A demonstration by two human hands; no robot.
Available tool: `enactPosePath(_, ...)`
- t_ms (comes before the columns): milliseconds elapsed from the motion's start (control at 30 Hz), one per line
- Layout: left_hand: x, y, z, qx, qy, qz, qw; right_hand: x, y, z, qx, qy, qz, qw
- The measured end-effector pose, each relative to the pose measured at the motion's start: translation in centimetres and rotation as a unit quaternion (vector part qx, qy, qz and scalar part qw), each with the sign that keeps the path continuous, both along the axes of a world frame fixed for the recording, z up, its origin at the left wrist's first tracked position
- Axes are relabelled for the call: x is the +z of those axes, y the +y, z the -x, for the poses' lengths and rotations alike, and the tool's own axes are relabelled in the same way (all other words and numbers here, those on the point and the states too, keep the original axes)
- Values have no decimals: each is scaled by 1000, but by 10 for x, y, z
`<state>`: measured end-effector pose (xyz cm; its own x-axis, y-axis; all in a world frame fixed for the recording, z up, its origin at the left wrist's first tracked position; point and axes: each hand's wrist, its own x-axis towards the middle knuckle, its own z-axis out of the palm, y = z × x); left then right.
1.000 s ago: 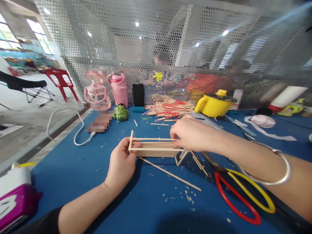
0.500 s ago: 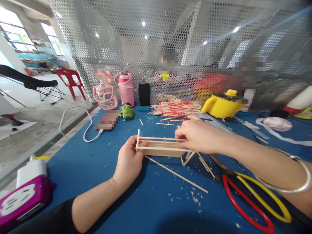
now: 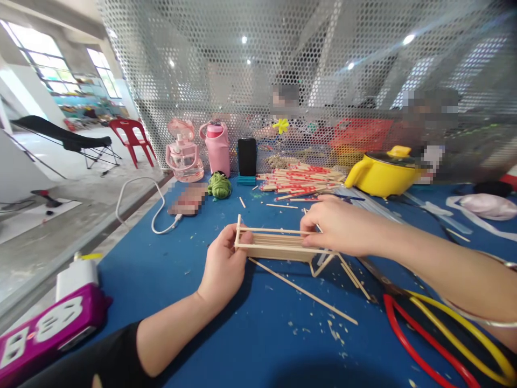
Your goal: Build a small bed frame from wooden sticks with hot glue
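Observation:
A small frame of thin wooden sticks is held just above the blue table. My left hand grips its left end, thumb inside by the upright corner stick. Over the right part of the frame, my right hand has its fingers bent down against the inner sticks; whether a loose stick is pinched there is hidden. One long stick lies on the table below the frame, and short sticks lie to its right.
Scissors with red and yellow handles lie at the right. Behind are a pile of red-marked sticks, a yellow pot, green yarn, a pink bottle and a phone with cable. A purple device sits at left.
The whole view has shifted, so everything appears further right. Both hands keep about the same place on the stick frame.

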<state>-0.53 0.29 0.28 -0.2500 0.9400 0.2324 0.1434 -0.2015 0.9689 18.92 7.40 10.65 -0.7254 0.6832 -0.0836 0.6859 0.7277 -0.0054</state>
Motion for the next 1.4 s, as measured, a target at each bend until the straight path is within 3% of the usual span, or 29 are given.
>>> enactPosePath(267,1,-2,3,-3,7,16,1000,4,-2,2,-11,-18,-13,1000)
enactPosePath(500,-2,-3,12,-118,-28,16,993,4,5,3,-16,-10,5,1000)
enactPosePath(600,11,8,15,-104,-46,45,992,11,20,2,-33,-13,89,995)
enactPosePath(667,24,15,18,-130,-84,81,985,19,33,1,-39,-10,154,987)
enactPosePath(800,46,16,26,-242,-226,195,923,26,57,-2,-30,-11,308,951)
enactPosePath(900,46,10,29,-257,-288,262,884,17,70,-3,-31,-22,400,916)
enactPosePath(1000,39,7,30,-258,-320,278,868,3,77,-3,-23,-12,443,896)
enactPosePath(1100,33,7,32,-245,-345,249,871,-2,76,-1,-24,-16,455,890)
enactPosePath(1167,32,7,33,-250,-336,222,881,2,73,1,-22,-13,425,905)
enactPosePath(1300,33,5,29,-236,-246,177,923,17,65,8,8,-25,326,945)
enactPosePath(1400,30,4,18,-181,-193,169,949,21,59,13,17,-37,313,949)
